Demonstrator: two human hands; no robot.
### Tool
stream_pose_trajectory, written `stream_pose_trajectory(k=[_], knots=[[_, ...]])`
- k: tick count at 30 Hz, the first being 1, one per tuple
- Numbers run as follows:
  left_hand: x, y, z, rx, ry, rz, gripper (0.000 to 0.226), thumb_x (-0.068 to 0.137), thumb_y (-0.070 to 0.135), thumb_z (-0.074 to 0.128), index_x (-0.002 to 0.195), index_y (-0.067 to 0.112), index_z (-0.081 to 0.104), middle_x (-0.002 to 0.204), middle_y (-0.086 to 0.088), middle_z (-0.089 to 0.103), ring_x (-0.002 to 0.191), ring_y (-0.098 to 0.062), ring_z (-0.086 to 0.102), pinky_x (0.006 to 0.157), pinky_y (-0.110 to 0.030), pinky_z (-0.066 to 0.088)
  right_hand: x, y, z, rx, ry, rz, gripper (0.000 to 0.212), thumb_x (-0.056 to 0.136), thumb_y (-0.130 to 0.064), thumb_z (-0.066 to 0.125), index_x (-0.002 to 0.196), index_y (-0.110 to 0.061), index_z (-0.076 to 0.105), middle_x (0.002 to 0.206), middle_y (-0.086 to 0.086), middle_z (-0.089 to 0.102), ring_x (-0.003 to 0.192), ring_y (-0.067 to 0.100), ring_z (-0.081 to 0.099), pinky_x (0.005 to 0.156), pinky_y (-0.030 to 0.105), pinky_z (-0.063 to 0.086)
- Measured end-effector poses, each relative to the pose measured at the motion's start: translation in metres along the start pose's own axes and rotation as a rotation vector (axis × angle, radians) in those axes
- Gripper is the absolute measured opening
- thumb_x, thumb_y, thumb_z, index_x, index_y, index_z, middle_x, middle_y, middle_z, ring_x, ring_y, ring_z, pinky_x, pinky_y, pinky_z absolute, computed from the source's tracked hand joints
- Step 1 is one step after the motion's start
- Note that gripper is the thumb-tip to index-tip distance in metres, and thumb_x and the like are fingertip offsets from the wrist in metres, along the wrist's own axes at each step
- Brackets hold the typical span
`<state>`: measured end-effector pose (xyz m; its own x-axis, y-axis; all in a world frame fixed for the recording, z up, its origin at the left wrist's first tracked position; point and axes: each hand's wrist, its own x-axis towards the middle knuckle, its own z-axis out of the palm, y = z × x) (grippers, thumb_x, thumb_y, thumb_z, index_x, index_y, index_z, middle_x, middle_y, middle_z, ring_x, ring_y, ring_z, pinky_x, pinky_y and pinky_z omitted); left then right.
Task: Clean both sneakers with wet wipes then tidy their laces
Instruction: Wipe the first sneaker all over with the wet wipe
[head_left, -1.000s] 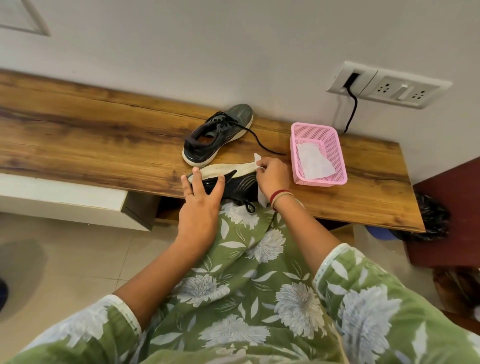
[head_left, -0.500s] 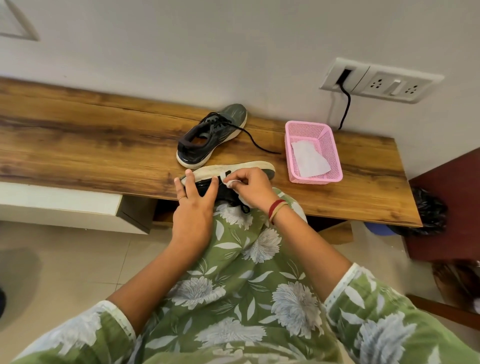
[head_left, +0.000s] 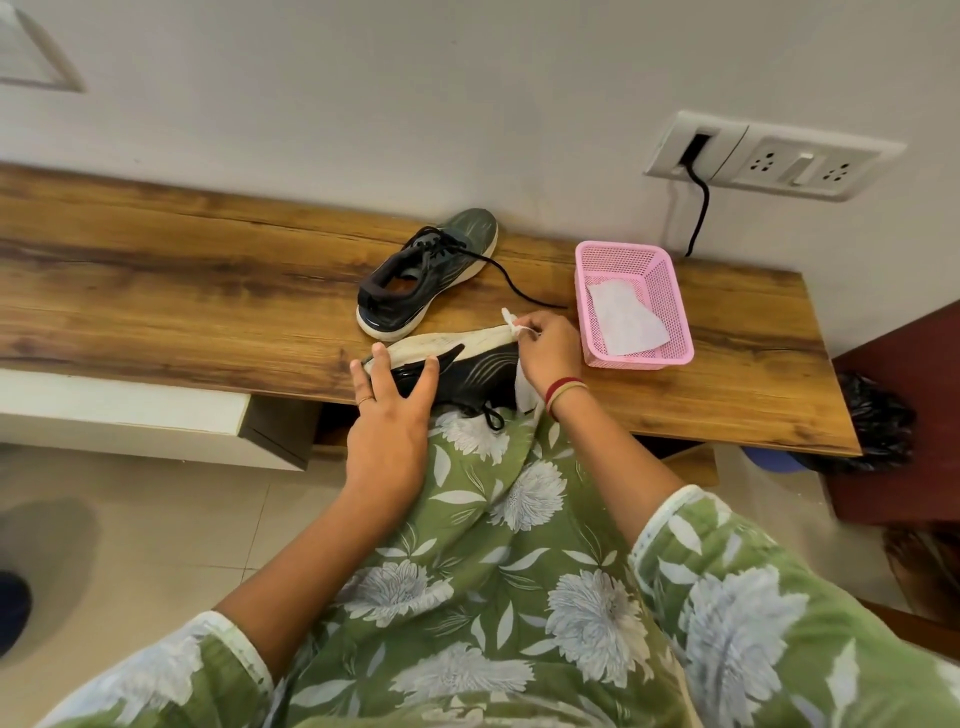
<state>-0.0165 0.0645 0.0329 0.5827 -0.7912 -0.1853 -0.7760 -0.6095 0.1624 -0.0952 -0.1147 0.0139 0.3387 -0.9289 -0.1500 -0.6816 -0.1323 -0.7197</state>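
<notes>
Both forearms bare, sleeves ending near elbows. Left forearm runs toward 1 o'clock; left hand (head_left: 387, 415) flat, fingers straight and spread, pressing on sneaker (head_left: 478, 371) (ring on one finger). Right forearm runs toward 11 o'clock; right hand (head_left: 548, 353) at 2 o'clock of left, fingers curled, fingertips pinching wet wipe (head_left: 511, 321) (bangles on wrist). Hands apart.

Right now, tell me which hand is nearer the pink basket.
Right. The right hand, pinching a wipe at the sneaker's basket-side end, sits just left of the pink basket. The left hand rests on the sneaker's other end, farther away.
</notes>
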Motion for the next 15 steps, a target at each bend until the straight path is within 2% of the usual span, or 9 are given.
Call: stream_pose_trajectory(k=[5, 8, 10, 13, 15], knots=[[0.002, -0.001, 0.001, -0.007, 0.005, -0.012, 0.074, 0.094, -0.005, 0.038, 0.151, 0.032, 0.010, 0.156, -0.023, -0.007, 0.143, -0.047, -0.001, 0.068, -0.032, 0.047, -0.020, -0.017, 0.021, -0.191, -0.035, -0.131, 0.025, 0.092, -0.008, 0.048, 0.107, -0.010, 0.068, 0.112, 0.011, 0.059, 0.104, 0.026, 0.057, 0.091, 0.033, 0.045], [0.002, -0.003, 0.002, -0.031, 0.019, -0.003, 0.071, 0.094, -0.004, 0.039, 0.151, 0.031, 0.014, 0.155, -0.024, -0.005, 0.142, -0.048, 0.000, 0.072, -0.037, 0.051, -0.035, -0.020, 0.028, -0.192, -0.068, -0.197, 0.024, 0.092, -0.007, 0.049, 0.107, -0.009, 0.068, 0.112, 0.012, 0.056, 0.104, 0.027, 0.054, 0.092, 0.035, 0.045], [0.001, -0.003, 0.001, -0.043, 0.028, 0.002, 0.069, 0.094, -0.004, 0.039, 0.151, 0.030, 0.017, 0.155, -0.025, -0.003, 0.142, -0.049, 0.002, 0.074, -0.039, 0.052, -0.040, -0.020, 0.025, -0.131, -0.118, -0.218, 0.022, 0.091, -0.007, 0.052, 0.104, -0.009, 0.069, 0.110, 0.010, 0.059, 0.102, 0.023, 0.056, 0.092, 0.031, 0.044], [0.001, -0.003, 0.001, -0.030, 0.027, 0.012, 0.071, 0.094, -0.004, 0.039, 0.151, 0.031, 0.015, 0.155, -0.025, -0.003, 0.142, -0.048, 0.002, 0.072, -0.036, 0.051, -0.034, -0.016, 0.009, 0.093, -0.236, -0.161, 0.018, 0.089, -0.006, 0.057, 0.096, -0.010, 0.073, 0.100, 0.003, 0.068, 0.090, 0.012, 0.058, 0.085, 0.022, 0.045], [0.001, -0.004, 0.001, -0.015, 0.023, 0.016, 0.073, 0.093, -0.004, 0.041, 0.151, 0.032, 0.012, 0.156, -0.024, -0.004, 0.143, -0.047, 0.002, 0.072, -0.033, 0.051, -0.024, -0.008, -0.005, 0.176, -0.145, -0.068, 0.018, 0.089, -0.005, 0.057, 0.096, -0.012, 0.071, 0.098, 0.001, 0.068, 0.079, 0.006, 0.055, 0.071, 0.017, 0.043]])
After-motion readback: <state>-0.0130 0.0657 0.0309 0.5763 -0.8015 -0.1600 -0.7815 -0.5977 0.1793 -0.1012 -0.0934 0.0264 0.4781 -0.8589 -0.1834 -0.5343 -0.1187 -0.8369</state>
